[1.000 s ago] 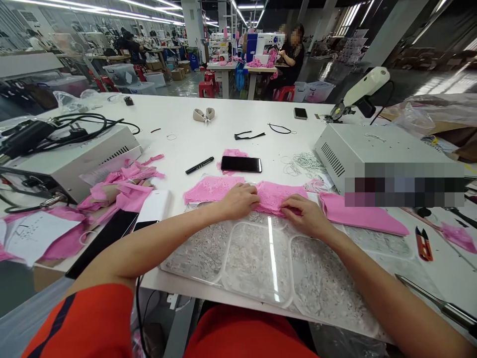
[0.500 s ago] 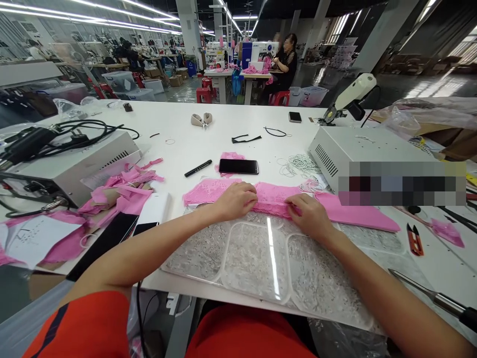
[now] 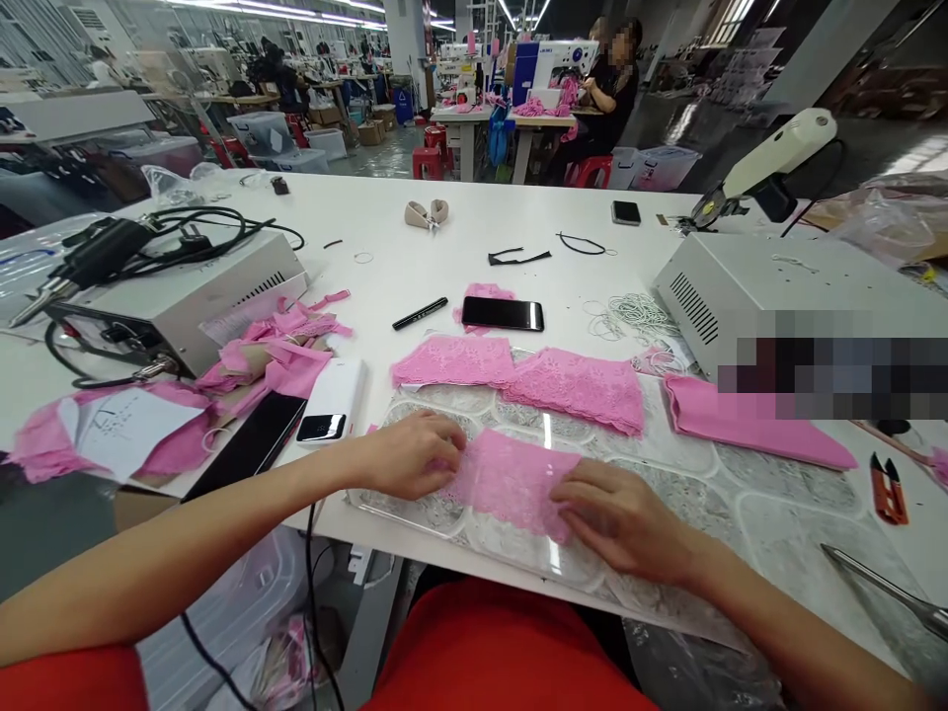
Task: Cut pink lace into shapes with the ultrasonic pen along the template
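A single piece of pink lace (image 3: 514, 479) is being handled over the clear patterned mat (image 3: 785, 523), near the front edge of the white table (image 3: 355, 217). The step in hand looks to be positioning or spreading that piece. The left hand (image 3: 419, 454) is at its left end with the fingers curled down; blur and the hand itself hide the fingertips, so I cannot tell whether they pinch the lace or only touch it. The right hand (image 3: 629, 513) has the right end between thumb and fingers.

Just behind, two more lace pieces (image 3: 451, 360) (image 3: 578, 390) lie side by side on the mat, their inner ends meeting. A folded pink cloth (image 3: 755, 425) lies to their right, with red snips (image 3: 887, 489) beyond it. A phone (image 3: 502, 313) and a pen (image 3: 420, 313) lie behind the lace pieces.

From here, good handling calls for light, even tension between both ends, since such thin lace could wrinkle or skew if one side leads. The pieces behind sit close enough to be nudged by a careless reach.
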Motion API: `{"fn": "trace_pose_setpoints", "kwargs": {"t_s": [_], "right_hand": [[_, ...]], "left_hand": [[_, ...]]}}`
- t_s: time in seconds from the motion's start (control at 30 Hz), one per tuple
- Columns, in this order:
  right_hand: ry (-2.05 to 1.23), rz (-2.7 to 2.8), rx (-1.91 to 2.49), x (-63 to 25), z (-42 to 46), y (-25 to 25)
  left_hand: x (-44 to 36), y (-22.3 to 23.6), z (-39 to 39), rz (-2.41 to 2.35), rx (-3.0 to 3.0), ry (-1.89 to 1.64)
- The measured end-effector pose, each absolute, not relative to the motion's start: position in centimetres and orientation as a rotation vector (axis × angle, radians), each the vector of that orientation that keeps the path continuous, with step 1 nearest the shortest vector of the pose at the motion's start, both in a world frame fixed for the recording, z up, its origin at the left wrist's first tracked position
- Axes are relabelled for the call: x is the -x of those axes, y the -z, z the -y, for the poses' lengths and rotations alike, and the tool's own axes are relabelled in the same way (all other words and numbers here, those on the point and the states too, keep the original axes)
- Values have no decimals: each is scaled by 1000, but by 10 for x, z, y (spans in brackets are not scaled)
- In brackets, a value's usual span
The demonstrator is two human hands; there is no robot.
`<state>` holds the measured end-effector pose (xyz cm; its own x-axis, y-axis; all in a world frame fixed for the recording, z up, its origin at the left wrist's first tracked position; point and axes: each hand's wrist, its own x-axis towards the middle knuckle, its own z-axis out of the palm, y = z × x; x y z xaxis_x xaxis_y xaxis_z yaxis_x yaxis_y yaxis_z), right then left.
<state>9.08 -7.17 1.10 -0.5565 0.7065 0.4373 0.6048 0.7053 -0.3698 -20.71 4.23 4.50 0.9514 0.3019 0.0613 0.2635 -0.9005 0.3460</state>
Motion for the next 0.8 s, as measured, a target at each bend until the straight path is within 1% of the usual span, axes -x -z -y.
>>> {"fn": "trace_pose_setpoints", "kwargs": {"t_s": [0.07, 0.17, 0.33, 0.63, 0.8], "right_hand": [[-221, 2250, 1128, -94, 50, -11], [-166, 2168, 1435, -95, 8, -8], [-123, 2166, 1573, -90, -38, -2], [-309, 2121, 1545, -98, -45, 0], [-433, 2057, 1499, -103, -51, -1]], "left_hand": [[194, -43, -51, -476, -2779, -259], [158, -32, -71, -599, -2823, -397], [117, -13, -104, -687, -2905, -496], [159, 2, -115, -836, -2970, -497], [170, 3, -116, -848, -2971, -482]]}}
